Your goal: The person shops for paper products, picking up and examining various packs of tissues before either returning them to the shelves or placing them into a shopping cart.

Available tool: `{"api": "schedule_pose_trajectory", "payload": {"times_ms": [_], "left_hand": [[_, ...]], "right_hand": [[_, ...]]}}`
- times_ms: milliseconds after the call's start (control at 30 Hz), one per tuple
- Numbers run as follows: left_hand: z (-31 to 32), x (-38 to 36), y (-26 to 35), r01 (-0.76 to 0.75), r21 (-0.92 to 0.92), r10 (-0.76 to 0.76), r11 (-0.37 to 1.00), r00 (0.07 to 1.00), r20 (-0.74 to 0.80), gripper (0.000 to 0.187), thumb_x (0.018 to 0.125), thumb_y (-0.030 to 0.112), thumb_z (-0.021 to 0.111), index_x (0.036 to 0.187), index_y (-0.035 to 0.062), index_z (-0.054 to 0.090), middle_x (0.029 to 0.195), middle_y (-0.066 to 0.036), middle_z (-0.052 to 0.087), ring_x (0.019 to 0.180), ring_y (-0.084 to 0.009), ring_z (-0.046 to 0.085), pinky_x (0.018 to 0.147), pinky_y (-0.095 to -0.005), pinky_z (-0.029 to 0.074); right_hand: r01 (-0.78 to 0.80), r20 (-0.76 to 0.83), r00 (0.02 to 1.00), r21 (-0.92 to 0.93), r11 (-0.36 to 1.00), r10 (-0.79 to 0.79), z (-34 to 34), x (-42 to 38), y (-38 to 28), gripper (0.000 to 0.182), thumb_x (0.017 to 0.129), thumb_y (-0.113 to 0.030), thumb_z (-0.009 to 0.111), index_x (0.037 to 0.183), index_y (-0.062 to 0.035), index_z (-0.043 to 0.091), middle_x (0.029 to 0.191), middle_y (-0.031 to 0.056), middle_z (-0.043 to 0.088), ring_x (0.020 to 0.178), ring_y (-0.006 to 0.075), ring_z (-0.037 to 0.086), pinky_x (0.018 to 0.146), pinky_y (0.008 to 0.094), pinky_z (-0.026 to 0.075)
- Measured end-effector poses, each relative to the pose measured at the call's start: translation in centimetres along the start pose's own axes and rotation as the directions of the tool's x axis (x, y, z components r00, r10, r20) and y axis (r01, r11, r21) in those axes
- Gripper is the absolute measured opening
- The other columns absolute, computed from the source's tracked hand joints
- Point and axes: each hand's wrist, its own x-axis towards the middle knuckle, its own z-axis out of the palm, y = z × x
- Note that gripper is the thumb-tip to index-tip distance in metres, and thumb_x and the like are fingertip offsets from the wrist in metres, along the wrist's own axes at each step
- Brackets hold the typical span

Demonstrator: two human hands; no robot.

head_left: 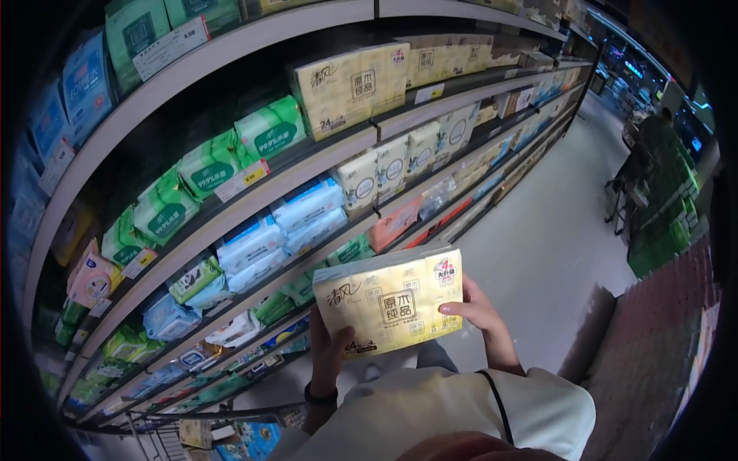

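Observation:
A yellow tissue pack (pixel 390 301) with dark Chinese print is held up in front of my body, its printed face toward me. My left hand (pixel 330 346) grips its left end, thumb on the front near the lower corner. At the right end my right hand (pixel 475 306) holds it, thumb on the front and the other fingers behind. Similar yellow packs (pixel 350 88) stand on the shelf beyond. Green wipe packs (pixel 269 132) are beside them, and blue and white packs (pixel 309 201) lie on the shelf below.
A wire cart (pixel 154 436) with several items is at the bottom left. Long shelves (pixel 254 190) run along the left and back. The aisle floor (pixel 538 200) stretches away at the right. A dark figure (pixel 653 138), seemingly a person, is beside stacked green goods (pixel 676 207).

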Motion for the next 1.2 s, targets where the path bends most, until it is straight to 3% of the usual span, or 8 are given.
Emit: {"api": "schedule_pose_trajectory", "payload": {"times_ms": [200, 400, 500, 600, 667, 833, 1033, 1200], "left_hand": [[11.5, 9.3, 1.0, -0.210, 0.128, 0.196, 0.969, 0.974, 0.116, 0.069, 0.083, 0.011, 0.072, 0.141, 0.0012, 0.037, 0.127, -0.010, 0.055, 0.117, -0.0192, 0.055, 0.097, -0.0328, 0.046], [24.3, 19.8, 5.4, -0.604, 0.461, 0.520, 0.650, 0.796, 0.309, 0.070, 0.075, 0.008, 0.077, 0.137, 0.0004, 0.045, 0.125, -0.008, 0.058, 0.124, -0.0188, 0.052, 0.106, -0.0341, 0.040], [29.0, 24.1, 7.1, -0.603, 0.544, 0.559, 0.584, 0.784, 0.269, 0.062, 0.075, 0.013, 0.079, 0.131, 0.0006, 0.054, 0.120, -0.010, 0.062, 0.120, -0.0221, 0.054, 0.104, -0.0353, 0.041], [31.5, 27.9, 8.1, -0.634, 0.742, 0.709, 0.216, 0.624, 0.327, 0.058, 0.074, 0.018, 0.082, 0.125, 0.0021, 0.060, 0.117, -0.013, 0.063, 0.115, -0.0291, 0.056, 0.102, -0.0388, 0.041], [32.2, 30.1, 7.8, -0.503, 0.847, 0.831, -0.170, 0.389, 0.398, 0.054, 0.072, 0.020, 0.083, 0.120, 0.0029, 0.064, 0.116, -0.013, 0.063, 0.113, -0.0338, 0.054, 0.098, -0.0420, 0.042], [32.5, 33.1, 5.9, -0.208, 0.947, 0.852, -0.246, 0.419, 0.314, 0.063, 0.069, 0.023, 0.084, 0.128, 0.0120, 0.063, 0.143, -0.008, 0.047, 0.132, -0.0331, 0.034, 0.106, -0.0504, 0.020], [31.1, 38.0, 2.5, -0.240, 0.946, 0.907, -0.220, 0.307, 0.288, 0.045, 0.073, 0.032, 0.084, 0.108, 0.0102, 0.065, 0.149, -0.014, 0.042, 0.133, -0.0353, 0.031, 0.106, -0.0505, 0.020], [30.6, 39.7, 1.0, -0.189, 0.969, 0.973, -0.161, 0.137, 0.188, 0.038, 0.079, 0.028, 0.081, 0.109, 0.0121, 0.064, 0.145, -0.010, 0.047, 0.134, -0.0331, 0.032, 0.109, -0.0462, 0.020]], "right_hand": [[0.146, -0.002, 0.989, -0.063, 0.987, -0.147, -12.8, 6.9, -3.5, 0.071, 0.082, -0.009, 0.077, 0.142, -0.0010, 0.039, 0.131, 0.0106, 0.058, 0.119, 0.0168, 0.057, 0.099, 0.0323, 0.047], [0.407, -0.022, 0.910, -0.131, 0.904, -0.413, -24.5, 13.8, -13.8, 0.056, 0.082, -0.011, 0.079, 0.129, 0.0006, 0.051, 0.122, 0.0109, 0.062, 0.116, 0.0181, 0.058, 0.097, 0.0332, 0.048], [0.590, -0.017, 0.794, -0.221, 0.777, -0.607, -27.5, 18.4, -19.4, 0.052, 0.084, -0.008, 0.076, 0.129, 0.0008, 0.052, 0.121, 0.0098, 0.061, 0.116, 0.0197, 0.058, 0.098, 0.0342, 0.048], [0.688, -0.004, 0.703, -0.250, 0.682, -0.711, -29.6, 23.2, -22.3, 0.049, 0.085, -0.006, 0.074, 0.129, 0.0012, 0.053, 0.121, 0.0093, 0.061, 0.115, 0.0199, 0.058, 0.099, 0.0347, 0.047], [0.732, 0.009, 0.653, -0.267, 0.627, -0.758, -30.5, 26.4, -23.2, 0.047, 0.086, -0.004, 0.073, 0.128, 0.0014, 0.053, 0.122, 0.0091, 0.061, 0.116, 0.0199, 0.058, 0.099, 0.0350, 0.046], [0.716, 0.038, 0.639, -0.394, 0.576, -0.769, -30.9, 32.5, -23.6, 0.037, 0.084, -0.001, 0.071, 0.119, 0.0025, 0.060, 0.119, 0.0130, 0.066, 0.112, 0.0207, 0.062, 0.096, 0.0338, 0.047], [0.620, 0.178, 0.639, -0.696, 0.363, -0.749, -31.9, 36.7, -23.7, 0.035, 0.084, -0.015, 0.073, 0.111, 0.0042, 0.062, 0.105, 0.0181, 0.071, 0.102, 0.0288, 0.068, 0.089, 0.0363, 0.050], [0.673, 0.242, 0.661, -0.609, 0.420, -0.710, -30.3, 38.8, -24.0, 0.038, 0.092, -0.026, 0.067, 0.115, 0.0017, 0.056, 0.097, 0.0185, 0.070, 0.086, 0.0293, 0.069, 0.079, 0.0354, 0.052]]}}
